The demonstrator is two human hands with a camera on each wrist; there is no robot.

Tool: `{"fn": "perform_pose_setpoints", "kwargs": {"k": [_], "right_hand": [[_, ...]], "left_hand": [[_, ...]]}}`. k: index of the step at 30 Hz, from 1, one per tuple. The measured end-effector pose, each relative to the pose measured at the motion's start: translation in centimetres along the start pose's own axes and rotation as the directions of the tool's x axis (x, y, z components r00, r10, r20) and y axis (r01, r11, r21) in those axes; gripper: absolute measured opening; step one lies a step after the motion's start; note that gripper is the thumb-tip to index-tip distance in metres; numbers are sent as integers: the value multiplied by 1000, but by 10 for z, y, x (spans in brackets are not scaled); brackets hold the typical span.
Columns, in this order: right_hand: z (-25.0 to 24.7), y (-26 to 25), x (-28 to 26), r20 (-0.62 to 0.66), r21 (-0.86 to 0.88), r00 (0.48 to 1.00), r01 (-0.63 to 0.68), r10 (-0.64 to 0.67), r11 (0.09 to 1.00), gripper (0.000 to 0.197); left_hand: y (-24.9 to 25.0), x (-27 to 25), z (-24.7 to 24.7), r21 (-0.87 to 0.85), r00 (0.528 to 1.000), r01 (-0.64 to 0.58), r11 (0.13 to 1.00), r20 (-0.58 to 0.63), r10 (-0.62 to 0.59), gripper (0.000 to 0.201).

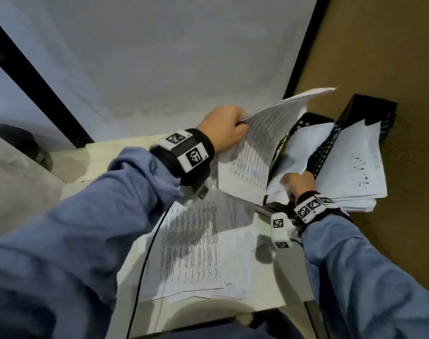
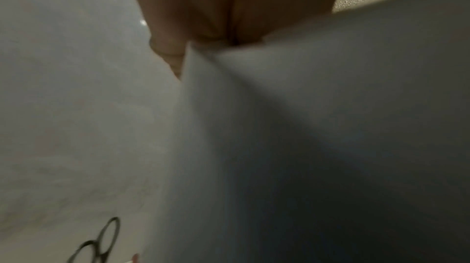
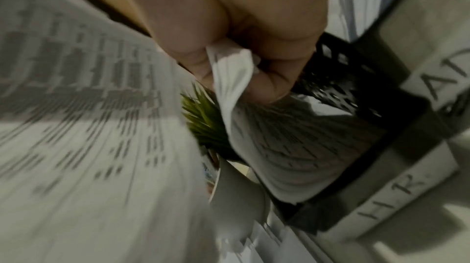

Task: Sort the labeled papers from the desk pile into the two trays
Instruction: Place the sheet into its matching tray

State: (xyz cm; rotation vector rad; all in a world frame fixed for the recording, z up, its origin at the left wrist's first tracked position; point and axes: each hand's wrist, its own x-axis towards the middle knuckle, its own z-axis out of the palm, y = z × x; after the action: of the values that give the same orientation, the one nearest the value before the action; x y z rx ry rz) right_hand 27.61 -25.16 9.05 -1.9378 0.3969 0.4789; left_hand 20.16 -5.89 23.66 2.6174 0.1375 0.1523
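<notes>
Papers [image 1: 196, 253] lie piled on the counter [image 1: 291, 287] beside two black trays [image 1: 323, 152]. The left hand [image 1: 223, 128] has its grip pinched on a printed sheet [image 1: 259, 148] lifted over the nearer tray; the right hand [image 1: 299, 183] clutches a crumpled sheet [image 3: 229, 78] in that tray.

Near tray [image 1: 303, 123] as landmark: lifted printed sheets [image 1: 257, 152] curtain its left side; perforated divider wall [image 1: 323, 152] and far tray [image 1: 370, 106] bar its right; plant [image 3: 203, 118] crowds gap left of tray. Bare desk [image 1: 71, 162] well left lies open.
</notes>
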Motion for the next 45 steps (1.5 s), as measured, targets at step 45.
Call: {"fn": "perform_pose_setpoints", "kwargs": {"k": [45], "right_hand": [[2, -20, -61, -51, -263, 737, 641, -674, 721, 27]], "left_hand": [[-57, -27, 117, -682, 886, 406, 609, 130, -446, 16]]}}
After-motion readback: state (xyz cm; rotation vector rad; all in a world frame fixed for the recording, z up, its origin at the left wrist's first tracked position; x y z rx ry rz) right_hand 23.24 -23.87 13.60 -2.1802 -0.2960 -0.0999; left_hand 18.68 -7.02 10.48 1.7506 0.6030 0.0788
